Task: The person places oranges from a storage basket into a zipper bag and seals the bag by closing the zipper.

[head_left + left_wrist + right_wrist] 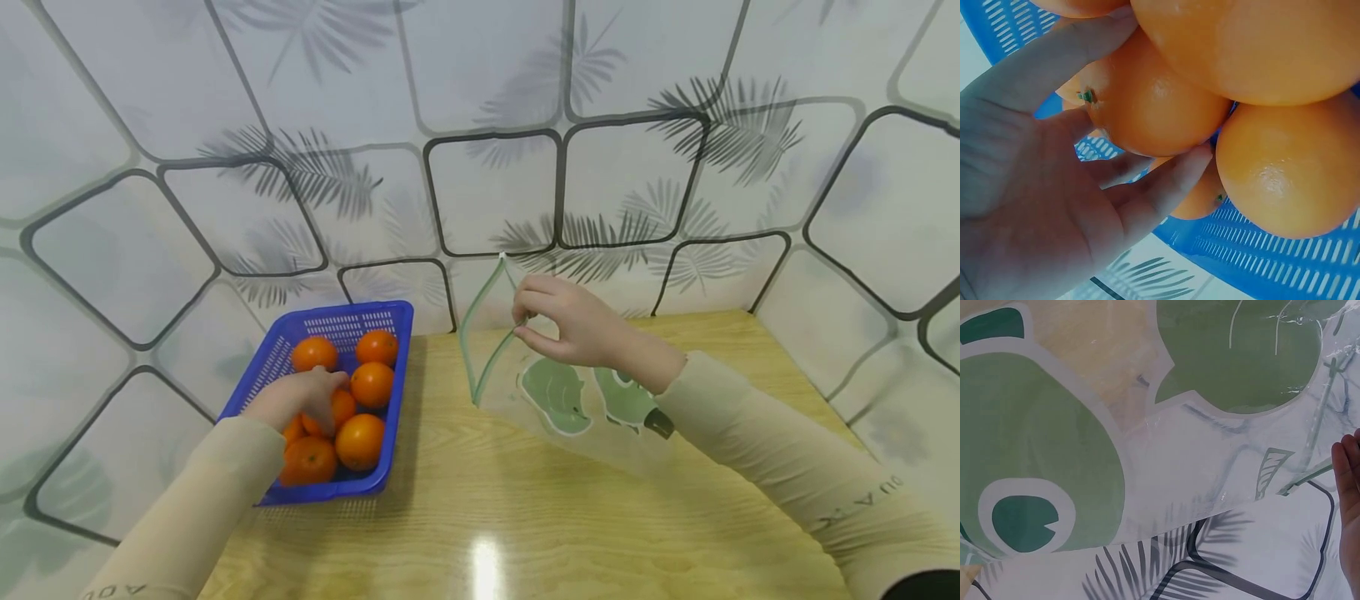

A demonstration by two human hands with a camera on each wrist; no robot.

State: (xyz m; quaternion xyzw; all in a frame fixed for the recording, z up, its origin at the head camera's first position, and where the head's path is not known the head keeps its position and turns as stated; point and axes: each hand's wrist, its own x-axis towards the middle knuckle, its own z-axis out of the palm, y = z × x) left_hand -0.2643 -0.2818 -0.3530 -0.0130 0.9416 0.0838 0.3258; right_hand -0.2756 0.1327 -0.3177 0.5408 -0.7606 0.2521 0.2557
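Note:
My left hand [298, 395] reaches into a blue plastic basket [398, 392] of oranges. In the left wrist view its thumb and fingers curl round one orange [1154, 103] with a small green stem tip, while other oranges [1272, 169] press close beside it. On the right, my right hand [573, 321] pinches the green zip edge of a clear zip bag [555, 396] printed with green shapes. The bag's mouth is spread apart, facing the basket. The right wrist view shows the printed film [1079, 444] up close, with fingers [1349, 469] at the right edge.
Both basket and bag are on a light wood table [442, 500]. Patterned wall covering [495, 192] with leaves and dark outlines rises behind the table and at both sides. The basket stands close to the wall on the left.

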